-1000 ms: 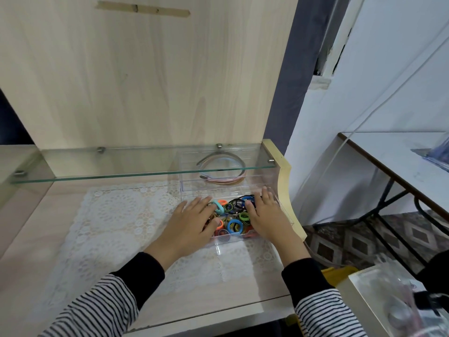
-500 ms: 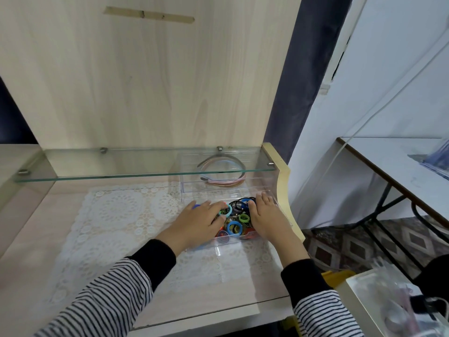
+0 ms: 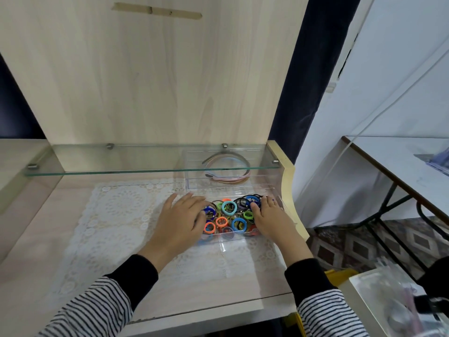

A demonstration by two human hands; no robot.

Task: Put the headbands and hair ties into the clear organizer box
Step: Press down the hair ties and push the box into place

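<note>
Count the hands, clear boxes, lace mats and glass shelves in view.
hands: 2 (left hand, right hand)
box: 1
lace mat: 1
glass shelf: 1
total: 5

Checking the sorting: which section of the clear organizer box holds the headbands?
The far section, under the glass shelf, holds the headbands. The near section, between the left hand and right hand, holds coloured hair ties.
</note>
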